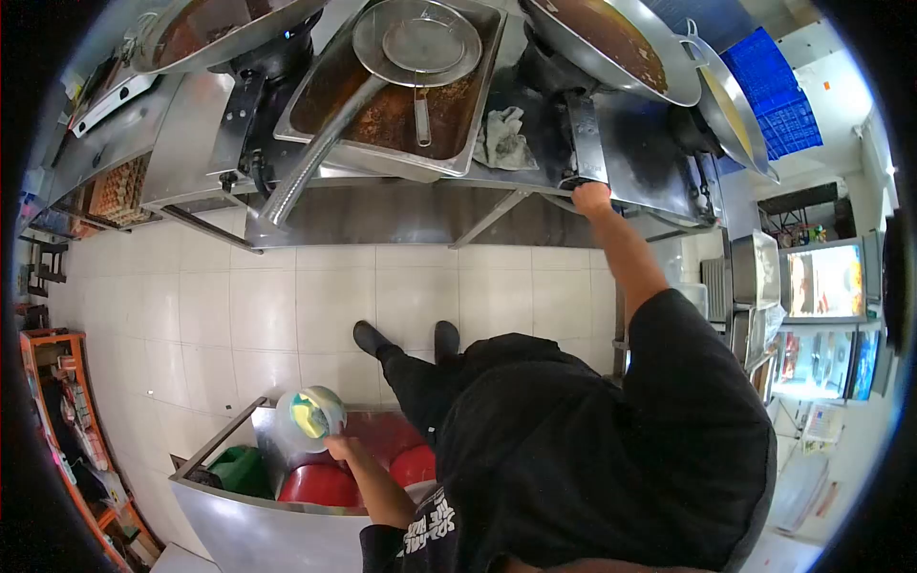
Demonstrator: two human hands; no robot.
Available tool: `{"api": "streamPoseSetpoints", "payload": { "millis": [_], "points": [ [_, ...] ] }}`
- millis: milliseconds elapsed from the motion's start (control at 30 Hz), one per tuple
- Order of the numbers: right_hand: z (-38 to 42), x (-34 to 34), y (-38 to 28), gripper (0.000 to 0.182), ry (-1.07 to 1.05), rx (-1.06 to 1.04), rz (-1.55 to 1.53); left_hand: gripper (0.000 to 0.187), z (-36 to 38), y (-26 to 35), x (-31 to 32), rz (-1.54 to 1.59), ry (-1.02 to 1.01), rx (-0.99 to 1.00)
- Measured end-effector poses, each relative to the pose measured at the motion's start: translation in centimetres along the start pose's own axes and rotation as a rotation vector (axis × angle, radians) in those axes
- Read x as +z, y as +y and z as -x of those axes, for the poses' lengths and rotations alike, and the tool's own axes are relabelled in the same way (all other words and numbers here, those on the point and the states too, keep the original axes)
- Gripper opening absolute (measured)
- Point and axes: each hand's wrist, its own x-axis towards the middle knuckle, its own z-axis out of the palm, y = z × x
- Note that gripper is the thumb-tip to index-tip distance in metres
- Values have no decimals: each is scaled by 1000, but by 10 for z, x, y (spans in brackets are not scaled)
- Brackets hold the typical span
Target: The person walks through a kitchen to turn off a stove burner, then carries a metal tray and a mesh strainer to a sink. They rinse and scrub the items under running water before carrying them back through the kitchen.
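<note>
My left hand (341,447) holds the edge of a round, pale translucent bowl (330,406) with something yellow and green in it, above an open steel bin with red tubs. My right hand (591,198) is closed at the front end of the metal burner bracket (586,143), at the counter's front edge; what its fingers hold is too small to make out. Left of it on the counter lies a grey cloth (505,140). The wok (626,43) behind the bracket contains brown liquid.
A long-handled strainer (417,40) rests across a steel tray (279,136), its handle jutting past the counter edge. Another wok (734,110) stands at right. The steel bin (277,535) is beside my legs. An orange shelf (38,420) stands at far left on the tiled floor (415,277).
</note>
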Motion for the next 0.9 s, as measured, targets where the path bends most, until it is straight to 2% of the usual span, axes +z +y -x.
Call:
{"api": "streamPoseSetpoints", "payload": {
  "millis": [67, 167, 200, 267, 367, 400, 500, 533, 567, 600, 700, 733, 833, 867, 900],
  "points": [
    [12, -2, 5, 25, 139, -49, -117, 30, -8, -4, -3, -136, -46, 56],
    [11, 39, -5, 35, 470, 202, -232, 30, -3, 5, -5, -172, -222, 49],
    [3, 49, -1, 34, 449, 276, -595, 29, 21, 27, 6, -6, -47, -136],
    [-1, 67, -3, 34, 349, 413, -1336, 28, 8, 18, 2, 45, -129, -102],
    [7, 54, -2, 49, 301, 508, -1156, 25, -6, 15, -1, 27, -159, 4],
    [12, 42, -1, 48, 363, 473, -998, 25, 2, 22, 0, 18, -167, 14],
    [26, -12, -7, 39, 235, 395, -469, 24, 4, 29, 7, -13, -125, 28],
    [33, -31, -10, 36, 364, 205, -251, 24, 2, 30, 8, -31, -102, 34],
    [20, -10, -11, 32, 312, 189, -143, 25, 0, 30, 9, -41, -128, 39],
    [17, -3, -9, 30, 289, 186, -117, 25, 9, 32, 14, -48, -157, 40],
    [5, 3, -11, 22, 209, 155, -159, 25, -27, 13, 18, -87, -214, 65],
    [5, -7, -14, 20, 133, 135, -82, 25, -31, 10, 18, -103, -230, 70],
    [-33, 17, -22, 21, -72, 213, 18, 26, -15, 16, 22, -109, -163, 128],
    [-9, -31, -28, 21, -215, 134, 114, 26, -5, 24, 25, -65, -120, 78],
    [-11, -29, -29, 20, -128, 100, 67, 26, 10, 34, 28, -29, -79, 28]
  ]
}}
